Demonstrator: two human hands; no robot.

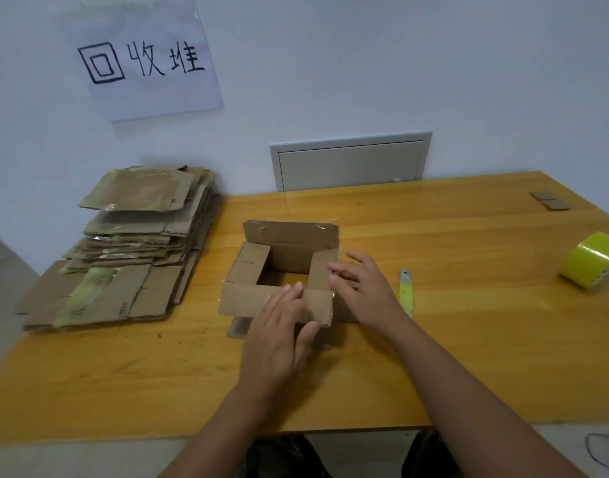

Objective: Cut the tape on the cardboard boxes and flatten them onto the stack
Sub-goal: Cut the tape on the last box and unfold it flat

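While a tall stack (pixel 130 250) of flattened cardboard waits at the table's (pixel 468 339) left, a small open box (pixel 282 270) sits centre: light, stiff-walled, likely collapsing if pressed at opposite corners. Left hand (pixel 282 326) lies flat-fingered on its near flap; right hand (pixel 365 288), fingers spread, touches its right side.

A plain workroom or storeroom corner set up for sorting cardboard for recycling. A wooden table (pixel 434 236) stands against a bare white wall (pixel 399 63). A handwritten sign (pixel 143 60) reading "回收堆" hangs above a stack (pixel 124 250) of flattened cardboard. A roll of yellow tape (pixel 594 260) lies on the table, and a grey service hatch (pixel 349 162) is set into the wall.
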